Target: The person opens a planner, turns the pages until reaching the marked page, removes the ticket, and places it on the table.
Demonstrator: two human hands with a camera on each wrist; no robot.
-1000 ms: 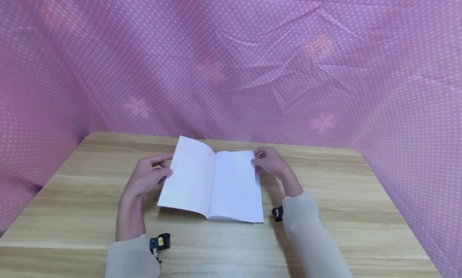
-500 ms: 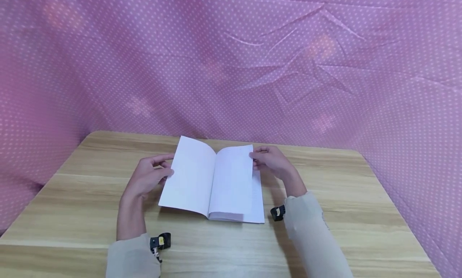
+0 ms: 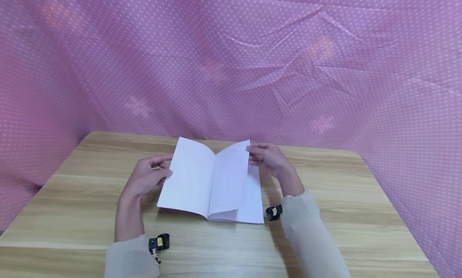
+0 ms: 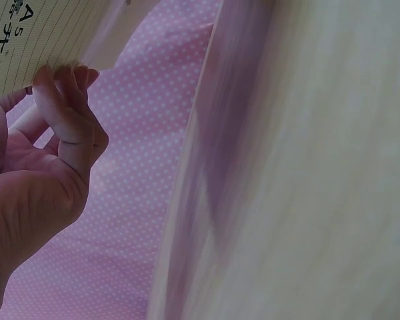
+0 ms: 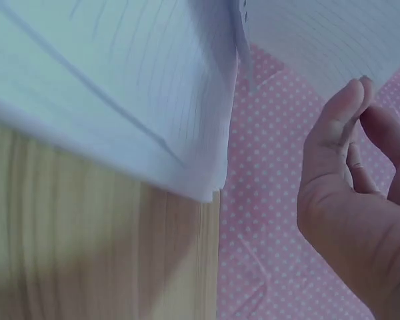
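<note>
A notebook (image 3: 187,181) with white pages lies open in the middle of the table in the head view. My left hand (image 3: 144,177) holds the outer edge of its left cover, which is tilted up off the wood. In the left wrist view that cover's printed outside (image 4: 33,50) shows lines and "A5". On the other side, my right hand (image 3: 270,161) pinches the upper outer corner of a lined page (image 3: 231,179), with thumb and finger together in the right wrist view. The page curves upward, and more lined pages (image 3: 255,197) lie flat beneath it.
A wooden table (image 3: 223,250) with rounded far corners carries the notebook. Pink dotted cloth (image 3: 231,69) hangs behind it and on both sides. Each wrist wears a small black camera, one by the left sleeve (image 3: 131,256) and one by the right sleeve (image 3: 301,214).
My right hand has moved slightly left and up, lifting the page from the stack and bending it toward the middle. The left hand and the cover have stayed almost still.
</note>
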